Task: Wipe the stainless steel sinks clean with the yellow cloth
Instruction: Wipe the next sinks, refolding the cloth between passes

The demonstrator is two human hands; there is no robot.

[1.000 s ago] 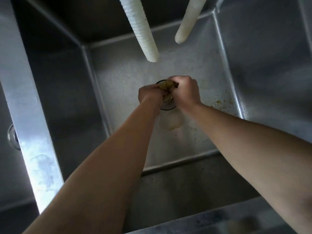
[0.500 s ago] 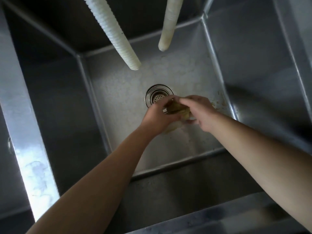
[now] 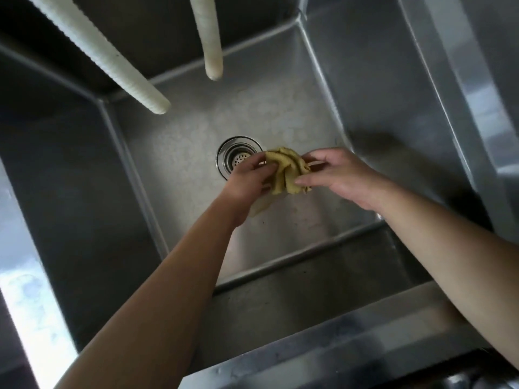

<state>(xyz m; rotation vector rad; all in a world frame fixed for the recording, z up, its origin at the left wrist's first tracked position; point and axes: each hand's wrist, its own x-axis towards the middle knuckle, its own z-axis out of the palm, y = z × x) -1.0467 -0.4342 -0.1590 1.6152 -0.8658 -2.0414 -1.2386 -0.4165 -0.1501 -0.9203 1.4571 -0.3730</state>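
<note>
Head view, looking down into a deep stainless steel sink: a person's two bare forearms reach into the basin from the near edge and meet over its floor. The left hand has its fingers curled around one side of a crumpled yellow cloth, gripping it. The right hand pinches the other side of the bunched fabric between thumb and fingertips, the remaining fingers loosely extended. The cloth is held between both hands above the basin floor, just right of the round drain strainer, whose near edge the left hand partly covers. Whether the cloth touches the metal cannot be told. Two pale ribbed hoses hang into the basin from above: the left hose slants toward the centre, the right hose ends higher up near the back wall. A bright steel divider runs along the left, and a steel front rim crosses the bottom.
</note>
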